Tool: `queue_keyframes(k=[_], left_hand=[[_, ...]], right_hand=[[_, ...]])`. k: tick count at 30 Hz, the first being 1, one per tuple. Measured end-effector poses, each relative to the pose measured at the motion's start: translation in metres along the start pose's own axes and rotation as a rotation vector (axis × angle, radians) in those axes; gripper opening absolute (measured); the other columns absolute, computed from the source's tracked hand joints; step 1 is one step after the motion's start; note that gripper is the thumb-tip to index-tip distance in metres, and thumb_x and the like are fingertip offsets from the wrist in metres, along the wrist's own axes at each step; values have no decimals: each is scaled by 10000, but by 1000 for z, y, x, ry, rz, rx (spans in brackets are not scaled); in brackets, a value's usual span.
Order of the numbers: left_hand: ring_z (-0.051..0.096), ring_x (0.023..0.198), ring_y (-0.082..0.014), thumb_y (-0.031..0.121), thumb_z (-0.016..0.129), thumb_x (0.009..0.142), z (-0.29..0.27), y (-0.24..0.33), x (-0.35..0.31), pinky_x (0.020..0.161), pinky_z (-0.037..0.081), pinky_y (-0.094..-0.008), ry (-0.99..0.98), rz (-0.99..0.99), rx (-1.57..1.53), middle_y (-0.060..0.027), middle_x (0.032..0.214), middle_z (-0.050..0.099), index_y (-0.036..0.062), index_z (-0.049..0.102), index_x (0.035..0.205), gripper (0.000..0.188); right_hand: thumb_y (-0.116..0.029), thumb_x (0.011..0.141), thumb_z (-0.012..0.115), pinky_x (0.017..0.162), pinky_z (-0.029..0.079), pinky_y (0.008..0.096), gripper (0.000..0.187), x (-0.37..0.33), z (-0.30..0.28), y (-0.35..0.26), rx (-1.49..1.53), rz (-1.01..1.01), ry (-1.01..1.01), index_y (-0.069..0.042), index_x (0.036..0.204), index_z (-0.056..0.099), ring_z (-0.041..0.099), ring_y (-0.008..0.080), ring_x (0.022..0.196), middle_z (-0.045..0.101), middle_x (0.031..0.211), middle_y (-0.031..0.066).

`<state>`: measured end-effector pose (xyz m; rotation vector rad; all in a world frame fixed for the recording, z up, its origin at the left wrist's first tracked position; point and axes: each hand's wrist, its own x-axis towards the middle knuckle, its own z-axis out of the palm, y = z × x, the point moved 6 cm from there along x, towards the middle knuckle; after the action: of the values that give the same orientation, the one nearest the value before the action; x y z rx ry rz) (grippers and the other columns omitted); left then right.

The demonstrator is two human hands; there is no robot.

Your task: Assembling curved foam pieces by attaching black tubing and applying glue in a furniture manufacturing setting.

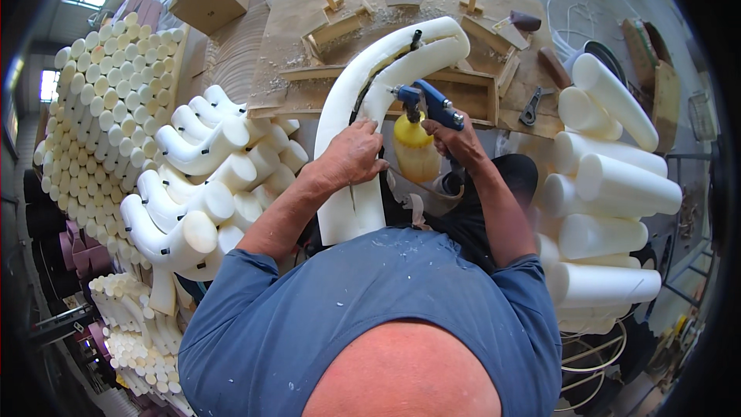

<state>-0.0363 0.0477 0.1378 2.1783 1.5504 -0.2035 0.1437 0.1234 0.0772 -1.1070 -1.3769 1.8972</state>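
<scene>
A long curved white foam piece (347,100) lies in front of me, bending to the right at its far end. A slit runs along it, with a black tube (417,38) poking out near the far end and dark material inside the gap. My left hand (351,153) grips the foam at the slit, its fingertips at the gap's near part. My right hand (457,141) is wrapped around a blue spray gun (440,104) with a yellow cup (415,143) hanging below it. The gun's nozzle points left at the foam, close to its inner edge.
Bent foam pieces with black tube ends (204,150) are piled at left, before a tall foam stack (116,85). White foam cylinders (606,282) lie stacked at right. The littered workbench (289,38) ahead bears wooden frames (471,100) and pliers (530,106).
</scene>
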Motion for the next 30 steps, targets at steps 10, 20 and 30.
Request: queue_keyframes(k=[10, 20, 30], left_hand=[[523, 1323, -435, 285, 799, 851, 3, 4, -13, 1142, 416, -462, 224, 33, 24, -302, 1317, 603, -60, 685, 1121, 453], [390, 1461, -392, 425, 831, 808, 35, -110, -29, 1212, 307, -424, 565, -428, -826, -278, 1545, 424, -32, 372, 1534, 973], [516, 1364, -324, 322, 818, 826, 6, -134, -3, 1156, 371, -362, 515, -154, -870, -245, 1469, 534, -37, 374, 1541, 915]], right_hand=[[-43, 909, 722, 951, 511, 322, 430, -18, 24, -28, -148, 82, -206, -45, 1332, 648, 641, 157, 1004, 720, 1136, 80], [-164, 923, 785, 537, 415, 218, 287, -17, -1, 1, -26, -240, 106, -68, 1158, 651, 536, 43, 641, 665, 897, 0], [-198, 935, 780, 469, 403, 200, 300, -50, -8, 4, 65, -217, 186, -33, 1139, 636, 510, 27, 548, 655, 841, -12]])
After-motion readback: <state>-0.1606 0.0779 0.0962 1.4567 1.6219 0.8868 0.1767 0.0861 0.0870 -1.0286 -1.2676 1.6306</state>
